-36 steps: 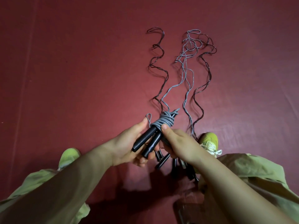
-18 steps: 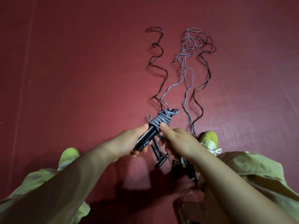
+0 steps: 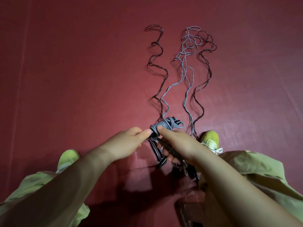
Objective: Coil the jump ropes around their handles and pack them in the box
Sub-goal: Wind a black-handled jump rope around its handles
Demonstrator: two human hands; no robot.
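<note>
Both hands meet at centre. Left hand (image 3: pixel 126 145) curls round the black plastic handle pair (image 3: pixel 153 134); right hand (image 3: pixel 178 145) pins the grey cord coil (image 3: pixel 164 126) with its thumb, fingers curled round other black handles (image 3: pixel 159 155) below. Coil sits at 12 o'clock of both thumbs. Risk: thumb lifts, springy loops unwind (tail looks untucked). Loose grey rope (image 3: pixel 184 74) and dark wavy ropes (image 3: pixel 161 77) trail toward 12 o'clock and could snag. Box not clearly visible.

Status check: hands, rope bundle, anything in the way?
Left hand and right hand grip the grey-wound handle bundle. Loose ropes trail on the red floor. Box not identifiable.
</note>
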